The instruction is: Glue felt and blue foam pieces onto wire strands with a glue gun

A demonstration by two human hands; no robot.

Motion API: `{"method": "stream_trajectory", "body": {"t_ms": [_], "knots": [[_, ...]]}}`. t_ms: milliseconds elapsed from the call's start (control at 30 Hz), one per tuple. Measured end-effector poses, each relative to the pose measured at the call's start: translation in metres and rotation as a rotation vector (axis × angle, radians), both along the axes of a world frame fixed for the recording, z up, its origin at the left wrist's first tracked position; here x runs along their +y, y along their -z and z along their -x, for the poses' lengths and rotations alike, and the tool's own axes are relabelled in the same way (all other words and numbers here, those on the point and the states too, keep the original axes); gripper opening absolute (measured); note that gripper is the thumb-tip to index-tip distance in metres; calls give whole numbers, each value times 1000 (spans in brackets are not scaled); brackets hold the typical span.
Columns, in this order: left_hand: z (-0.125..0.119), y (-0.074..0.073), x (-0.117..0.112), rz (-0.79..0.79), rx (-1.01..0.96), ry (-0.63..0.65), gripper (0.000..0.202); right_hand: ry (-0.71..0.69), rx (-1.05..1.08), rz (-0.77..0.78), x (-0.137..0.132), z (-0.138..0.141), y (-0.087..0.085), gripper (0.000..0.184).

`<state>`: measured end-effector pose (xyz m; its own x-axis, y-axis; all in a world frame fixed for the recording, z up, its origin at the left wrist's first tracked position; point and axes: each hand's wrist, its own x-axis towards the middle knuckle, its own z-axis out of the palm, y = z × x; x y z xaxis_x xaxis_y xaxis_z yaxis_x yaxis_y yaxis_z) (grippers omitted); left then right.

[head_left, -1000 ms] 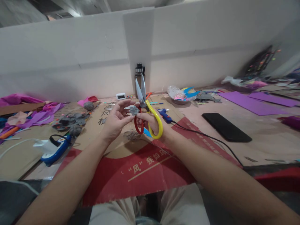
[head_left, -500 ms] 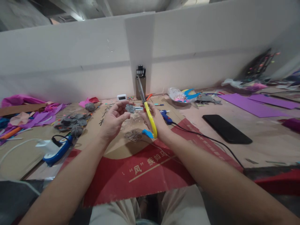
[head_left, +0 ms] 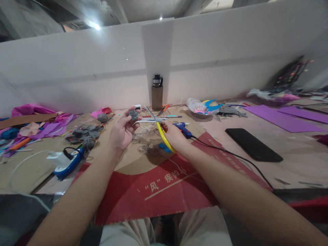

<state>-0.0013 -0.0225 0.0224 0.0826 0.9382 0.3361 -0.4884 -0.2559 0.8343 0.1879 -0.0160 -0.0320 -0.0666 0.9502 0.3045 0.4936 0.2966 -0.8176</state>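
My left hand point(head_left: 123, 131) pinches a small grey fuzzy piece point(head_left: 133, 115), perhaps yarn or felt, between thumb and fingers, palm turned partly up. In my right hand point(head_left: 174, 135) is a pair of scissors point(head_left: 164, 136) with yellow handles, its blades pointing up and away toward the left. The blades are apart from the grey piece. Under the hands lies a coil of thin grey-brown yarn point(head_left: 147, 149) on the red and tan cardboard point(head_left: 153, 184). A blue thing point(head_left: 164, 147) shows just below the scissors' handle. Behind my right hand rests a blue glue gun point(head_left: 183, 128).
A bottle point(head_left: 157, 94) stands against the white partition. On the left are grey scraps point(head_left: 83, 133), purple cloth point(head_left: 55, 126) and a power strip point(head_left: 69, 165). To the right lie a bowl point(head_left: 202, 114), a black phone point(head_left: 252, 145) and purple sheets point(head_left: 282, 118). The glue gun's cable crosses the cardboard.
My left hand has turned and lifted the grey piece up and left. The scissors have tipped lower, away from the bottle. The whole view has shifted slightly.
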Motion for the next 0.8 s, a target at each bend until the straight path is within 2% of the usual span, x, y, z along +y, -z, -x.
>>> {"method": "stream_trajectory", "body": {"t_ms": [100, 267, 367, 600, 800], "knots": [[1, 2, 4, 65, -9, -25, 28, 40, -125, 43, -2, -4, -4, 34], [2, 2, 6, 94, 28, -73, 23, 65, -448, -48, -6, -10, -4, 35], [1, 1, 5, 83, 81, -102, 25, 75, -575, -49, -6, -10, -1, 34], [3, 3, 3, 158, 109, -117, 17, 97, -669, -48, -8, -9, -2, 36], [15, 2, 14, 168, 58, -127, 16, 157, -747, -79, -8, -15, -6, 36]]}}
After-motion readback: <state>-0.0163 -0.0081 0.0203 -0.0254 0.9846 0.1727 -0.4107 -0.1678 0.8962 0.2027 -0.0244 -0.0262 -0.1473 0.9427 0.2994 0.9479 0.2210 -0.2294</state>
